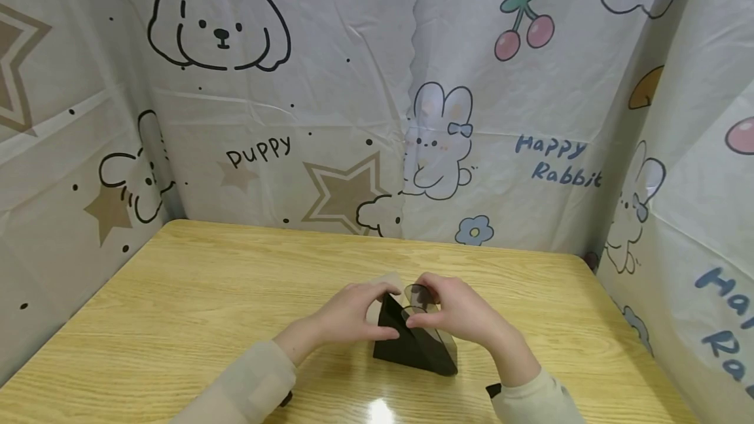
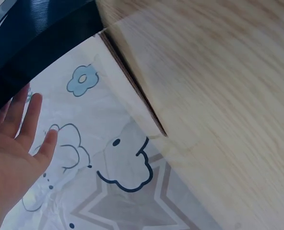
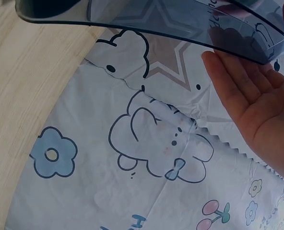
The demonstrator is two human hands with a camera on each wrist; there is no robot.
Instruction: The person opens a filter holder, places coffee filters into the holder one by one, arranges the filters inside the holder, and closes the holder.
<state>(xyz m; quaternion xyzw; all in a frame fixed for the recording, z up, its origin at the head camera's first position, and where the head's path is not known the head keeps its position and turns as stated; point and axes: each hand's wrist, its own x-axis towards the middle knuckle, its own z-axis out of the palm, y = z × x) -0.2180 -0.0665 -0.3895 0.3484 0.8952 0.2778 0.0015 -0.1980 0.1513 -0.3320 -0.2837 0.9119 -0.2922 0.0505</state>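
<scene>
Between my hands on the table stands a black wedge-shaped holder [image 1: 403,345] with smoky see-through plastic walls and rounded upper edges. My left hand [image 1: 359,313] grips its left side, thumb on the near black face and fingers at the top and behind. At the right, my right hand [image 1: 462,309] holds a rounded see-through edge between thumb and fingers. The left wrist view shows the dark panel [image 2: 41,38] above spread fingers. In the right wrist view, fingers lie under the see-through wall [image 3: 180,36]. Its kind I cannot tell.
A pale flat piece [image 1: 390,278] stands behind the holder; its brown edge shows in the left wrist view. The wood-grain table [image 1: 177,319] reaches to a hanging printed cloth [image 1: 330,110] at the back and both sides.
</scene>
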